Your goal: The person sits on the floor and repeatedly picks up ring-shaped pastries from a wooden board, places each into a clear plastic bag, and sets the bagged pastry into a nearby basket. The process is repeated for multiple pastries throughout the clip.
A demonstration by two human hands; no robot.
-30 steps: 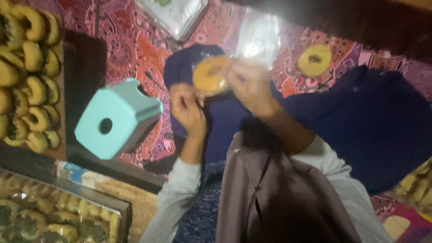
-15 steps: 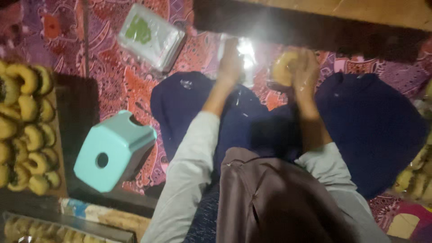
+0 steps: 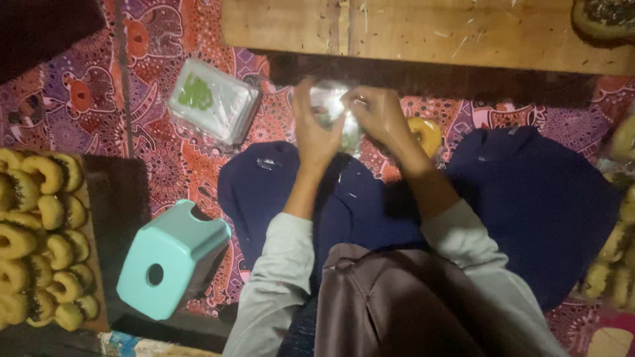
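A: Where's the clear plastic bag (image 3: 334,112)?

B: Between both hands, over the patterned cloth (image 3: 165,158), just below the near edge of the wooden board (image 3: 423,30). Little room above it: the board's shadowed edge sits right behind the fingers. More open cloth to the left, toward the stack of flat packets (image 3: 213,100).

A: Grip?

B: Left hand (image 3: 314,129) is upright, fingers closed on the bag's left side. Right hand (image 3: 378,116) pinches the bag's top right. Both hold it; bag sits between the two sets of fingertips, mostly covered by them.

A: What does it look like?

B: Transparent, crinkled, strong glare off it. Something dark greenish shows through, can't tell what. Contents blurred.

A: Nearby?

B: A yellow ring pastry (image 3: 426,134) lies just beside the right wrist, on the cloth, partly hidden by the hand. Dark blue trouser legs (image 3: 529,198) spread left and right below the hands. Teal plastic stool (image 3: 173,258) is on its side at lower left, well apart. Tray of ring pastries (image 3: 40,238) runs along the left edge. More pastries at the right edge (image 3: 615,258), blurred.
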